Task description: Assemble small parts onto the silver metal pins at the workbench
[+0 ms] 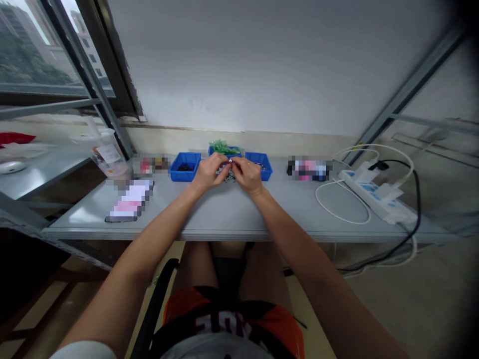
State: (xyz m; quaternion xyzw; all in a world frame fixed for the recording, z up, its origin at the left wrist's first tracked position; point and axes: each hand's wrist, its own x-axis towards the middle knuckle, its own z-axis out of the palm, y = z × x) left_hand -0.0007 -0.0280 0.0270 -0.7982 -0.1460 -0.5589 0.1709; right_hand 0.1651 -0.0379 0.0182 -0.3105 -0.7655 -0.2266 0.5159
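My left hand [211, 172] and my right hand [247, 174] meet over the middle of the grey desk, fingertips pinched together. Between them shows a tiny shiny piece [230, 161], too small to name. Below the fingers lies a small pile of silvery metal parts [229, 176], partly covered by the hands. Left of the hands stands a blue bin [183, 176] with dark small pieces in it. Another blue bin [266, 174], on the right, holds small shiny pieces and is partly hidden by my right hand. Behind, a third blue bin holds green plastic pieces [221, 146].
A phone [131, 200] and a plastic drink cup [111, 158] are on the left of the desk [224, 219]. At the right are a blurred-out object [309, 170] and a white power strip [377, 197] with looping cables. The wall rises behind the bins.
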